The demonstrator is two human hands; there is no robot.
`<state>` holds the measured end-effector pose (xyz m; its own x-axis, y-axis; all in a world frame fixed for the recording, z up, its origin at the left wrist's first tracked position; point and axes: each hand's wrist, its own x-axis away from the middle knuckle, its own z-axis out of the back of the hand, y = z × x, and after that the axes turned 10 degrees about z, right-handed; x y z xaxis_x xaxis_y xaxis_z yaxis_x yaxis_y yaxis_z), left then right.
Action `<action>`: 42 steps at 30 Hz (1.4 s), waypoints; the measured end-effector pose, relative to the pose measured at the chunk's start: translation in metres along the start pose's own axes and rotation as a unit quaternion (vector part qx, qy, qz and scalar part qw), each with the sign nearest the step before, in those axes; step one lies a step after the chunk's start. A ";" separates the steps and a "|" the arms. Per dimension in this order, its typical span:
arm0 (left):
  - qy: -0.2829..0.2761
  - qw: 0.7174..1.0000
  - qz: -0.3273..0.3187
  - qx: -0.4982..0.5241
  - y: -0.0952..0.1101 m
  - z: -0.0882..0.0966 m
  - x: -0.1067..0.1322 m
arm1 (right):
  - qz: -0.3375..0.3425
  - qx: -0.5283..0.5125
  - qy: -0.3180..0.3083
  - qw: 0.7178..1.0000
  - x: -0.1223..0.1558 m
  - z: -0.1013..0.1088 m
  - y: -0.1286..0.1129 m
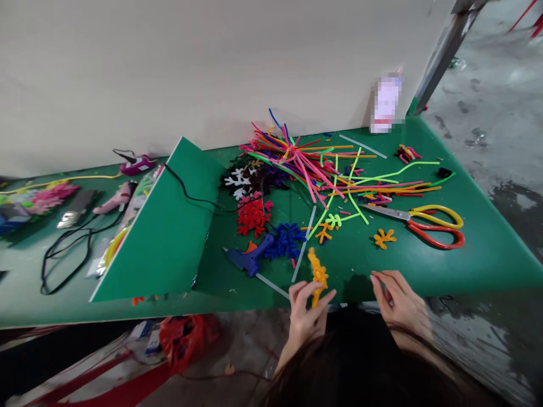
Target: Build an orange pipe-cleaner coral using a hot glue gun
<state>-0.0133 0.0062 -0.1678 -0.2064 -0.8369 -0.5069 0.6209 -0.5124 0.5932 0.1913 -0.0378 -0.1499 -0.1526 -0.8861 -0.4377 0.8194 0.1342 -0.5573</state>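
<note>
My left hand (pixel 306 316) grips a twisted orange-yellow pipe-cleaner shape (pixel 318 277) upright at the table's front edge. My right hand (pixel 397 302) is just to the right, holding nothing, with its fingers slightly apart. Beyond my hands lies a blue glue gun (pixel 250 255) beside a blue pipe-cleaner cluster (pixel 286 240). Red (pixel 253 216) and white-and-black (pixel 241 182) clusters sit further back. A tangled heap of multicoloured pipe cleaners (pixel 305 167) spreads across the green mat (pixel 479 265). Orange-handled scissors (pixel 428 225) lie at the right, near a small orange shape (pixel 384 238).
A tilted green board (pixel 156 232) stands left of the pile, with a pink glue gun (pixel 119 198) and black cords beyond it. A bottle with a blurred label (pixel 386 104) stands against the white wall (pixel 169 68). A red plastic bag (pixel 186 339) lies on the concrete floor below.
</note>
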 end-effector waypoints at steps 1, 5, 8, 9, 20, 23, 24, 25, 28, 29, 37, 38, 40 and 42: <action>-0.007 1.000 0.012 0.025 -0.001 0.001 -0.003 | 0.035 0.024 0.002 0.999 -0.004 0.005 0.002; 0.002 0.999 0.037 -0.034 -0.005 0.005 -0.016 | 0.218 0.012 -0.065 0.974 -0.038 0.001 -0.008; 0.013 0.995 0.044 -0.090 -0.008 0.012 -0.016 | 0.345 -0.017 -0.217 0.913 -0.071 -0.025 -0.022; 0.011 0.995 0.047 -0.091 -0.009 0.015 -0.015 | 0.377 -0.030 -0.257 0.889 -0.079 -0.035 -0.025; 0.052 0.992 0.094 -0.066 -0.003 0.043 0.004 | 0.382 -0.088 -0.348 0.852 -0.095 -0.056 -0.025; 0.087 0.983 0.123 -0.106 0.001 0.036 0.004 | 0.358 -0.178 -0.335 0.853 -0.106 -0.045 -0.033; 0.090 0.981 0.130 -0.114 0.002 0.032 0.003 | 0.331 -0.207 -0.300 0.871 -0.110 -0.042 -0.031; 0.087 0.980 0.133 -0.120 0.003 0.029 0.002 | 0.299 -0.225 -0.258 0.891 -0.112 -0.039 -0.027; 0.069 0.978 0.125 -0.150 0.003 0.020 -0.003 | 0.278 -0.202 -0.211 0.915 -0.115 -0.040 -0.012; 0.067 0.977 0.114 -0.169 0.003 0.018 -0.005 | 0.308 -0.179 -0.234 0.905 -0.115 -0.043 -0.009; 0.006 0.958 0.075 -0.276 -0.005 0.020 -0.013 | 0.428 -0.126 -0.328 0.833 -0.119 -0.081 -0.029; -0.009 0.955 0.081 -0.285 -0.005 0.020 -0.013 | 0.427 -0.124 -0.329 0.833 -0.119 -0.081 -0.027; -0.036 0.951 0.090 -0.293 -0.006 0.021 -0.012 | 0.419 -0.102 -0.322 0.843 -0.120 -0.076 -0.019; -0.048 0.953 0.084 -0.287 -0.007 0.021 -0.010 | 0.417 -0.064 -0.315 0.850 -0.117 -0.068 -0.008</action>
<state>-0.0311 0.0143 -0.1537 -0.1180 -0.9258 -0.3592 0.9573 -0.2022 0.2065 0.1649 0.0951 -0.1415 0.8112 -0.5158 -0.2754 0.4248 0.8435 -0.3285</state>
